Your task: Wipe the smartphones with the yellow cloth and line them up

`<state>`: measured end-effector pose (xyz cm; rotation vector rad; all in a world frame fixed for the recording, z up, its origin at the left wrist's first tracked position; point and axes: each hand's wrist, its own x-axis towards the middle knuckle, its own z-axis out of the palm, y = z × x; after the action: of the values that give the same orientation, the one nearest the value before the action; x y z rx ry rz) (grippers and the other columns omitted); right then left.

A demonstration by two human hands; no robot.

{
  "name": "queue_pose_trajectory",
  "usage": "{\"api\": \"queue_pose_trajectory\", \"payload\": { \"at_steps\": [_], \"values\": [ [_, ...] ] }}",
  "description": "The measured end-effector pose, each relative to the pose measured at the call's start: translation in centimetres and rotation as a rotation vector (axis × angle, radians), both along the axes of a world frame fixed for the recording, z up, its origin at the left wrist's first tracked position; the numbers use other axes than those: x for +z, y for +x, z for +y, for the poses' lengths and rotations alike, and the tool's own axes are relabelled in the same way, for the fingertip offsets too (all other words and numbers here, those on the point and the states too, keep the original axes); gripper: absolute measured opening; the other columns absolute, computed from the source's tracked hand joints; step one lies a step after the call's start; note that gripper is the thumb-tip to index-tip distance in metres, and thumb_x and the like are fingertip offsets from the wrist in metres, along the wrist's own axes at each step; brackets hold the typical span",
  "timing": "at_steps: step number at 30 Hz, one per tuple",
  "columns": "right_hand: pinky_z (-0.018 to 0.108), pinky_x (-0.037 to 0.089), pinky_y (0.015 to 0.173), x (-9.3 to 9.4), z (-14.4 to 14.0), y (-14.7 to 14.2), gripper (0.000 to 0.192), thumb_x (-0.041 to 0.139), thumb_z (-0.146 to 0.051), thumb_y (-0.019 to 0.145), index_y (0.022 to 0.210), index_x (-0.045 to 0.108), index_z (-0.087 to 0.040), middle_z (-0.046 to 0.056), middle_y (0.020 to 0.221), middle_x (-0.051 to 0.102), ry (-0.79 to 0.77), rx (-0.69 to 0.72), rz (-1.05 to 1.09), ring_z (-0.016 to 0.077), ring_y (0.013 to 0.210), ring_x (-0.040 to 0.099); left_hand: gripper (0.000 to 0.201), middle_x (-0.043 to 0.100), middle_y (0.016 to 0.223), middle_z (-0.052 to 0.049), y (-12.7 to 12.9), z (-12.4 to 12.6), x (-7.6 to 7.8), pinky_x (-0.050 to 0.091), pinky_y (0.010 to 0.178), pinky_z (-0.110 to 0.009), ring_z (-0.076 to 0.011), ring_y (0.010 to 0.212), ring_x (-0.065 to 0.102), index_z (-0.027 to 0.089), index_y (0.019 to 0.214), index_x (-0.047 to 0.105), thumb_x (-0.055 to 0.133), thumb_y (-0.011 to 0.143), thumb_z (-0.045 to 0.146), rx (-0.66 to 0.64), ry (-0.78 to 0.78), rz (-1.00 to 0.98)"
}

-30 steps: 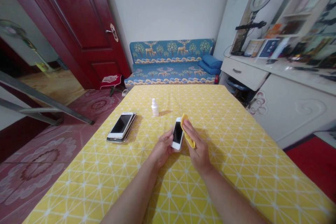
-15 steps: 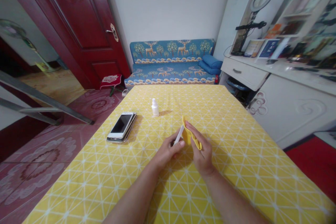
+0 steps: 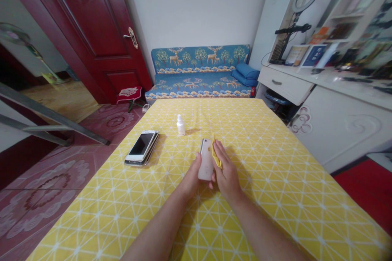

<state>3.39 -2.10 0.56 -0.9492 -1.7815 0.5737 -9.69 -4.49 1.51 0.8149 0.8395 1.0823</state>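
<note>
Over a yellow-covered desk (image 3: pixel 306 195), a person's left grip (image 3: pixel 192 176) clasps a phone (image 3: pixel 206 164), pale back showing; the right grip (image 3: pixel 228 175) holds a yellow cloth (image 3: pixel 216 156) beside the phone's right edge. Farther off stands a white bottle (image 3: pixel 181 127); stacked phones (image 3: pixel 141 147) lie left.

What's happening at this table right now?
A person is working with both bare hands over the patterned tablecloth. The left hand holds a phone with its back facing the camera. The right hand holds a folded yellow cloth along the phone's right edge; whether they touch is hard to tell. Off to the left, a white phone lies screen up on a stack, and a small white bottle stands upright beyond the hands.
</note>
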Motion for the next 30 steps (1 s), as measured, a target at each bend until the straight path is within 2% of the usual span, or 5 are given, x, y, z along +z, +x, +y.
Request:
{"api": "queue_pose_trajectory", "payload": {
  "at_steps": [5,9,11,24,30],
  "values": [
    [0.051,0.024,0.118,0.5,-0.2,-0.5,0.06,0.037,-0.017,0.095,0.151,0.02,-0.033,-0.001,0.159,0.019,0.093,0.061,-0.105,0.0223,0.146,0.018,0.067,0.071,0.071,-0.011,0.4,-0.2,-0.3,0.048,0.051,-0.028,-0.0182,0.052,0.063,0.013,0.106,0.071,0.035,0.088,0.066,0.066,-0.029,-0.014],
    [0.053,0.02,0.118,0.7,-0.2,-0.7,0.06,0.034,-0.015,0.096,0.151,0.02,-0.031,0.001,0.159,0.022,0.164,0.126,-0.148,0.0225,0.146,0.017,0.039,0.067,0.122,-0.007,0.9,-0.3,0.0,0.044,0.098,-0.027,-0.0194,0.115,0.06,0.021,0.12,0.066,0.051,0.091,0.044,0.248,0.063,-0.137],
    [0.055,0.02,0.118,0.7,-0.3,-0.8,0.059,0.033,-0.015,0.095,0.151,0.022,-0.029,0.002,0.158,0.023,0.19,0.165,-0.175,0.0232,0.146,0.017,0.038,0.062,0.13,-0.006,1.1,-0.3,0.2,0.035,0.108,-0.028,-0.0189,0.127,0.051,0.021,0.121,0.065,0.052,0.091,0.041,0.273,0.044,-0.208],
    [0.049,0.027,0.117,1.7,-1.5,-1.0,0.06,0.037,-0.011,0.09,0.148,0.032,-0.025,0.003,0.151,0.039,0.236,0.355,-0.279,0.0195,0.141,0.033,0.051,0.07,0.107,-0.014,0.3,0.2,2.2,0.043,0.106,-0.033,-0.0214,0.109,0.064,0.01,0.107,0.066,0.043,0.092,0.054,0.356,-0.216,-0.515],
    [0.054,0.022,0.117,2.4,-1.8,-1.0,0.059,0.035,-0.012,0.091,0.147,0.034,-0.029,0.001,0.153,0.036,0.347,0.317,-0.307,0.023,0.144,0.025,0.043,0.068,0.11,-0.012,-0.1,-0.2,1.1,0.052,0.09,-0.027,-0.0206,0.109,0.064,0.011,0.113,0.062,0.038,0.096,0.042,0.267,-0.148,-0.513]
  ]
}}
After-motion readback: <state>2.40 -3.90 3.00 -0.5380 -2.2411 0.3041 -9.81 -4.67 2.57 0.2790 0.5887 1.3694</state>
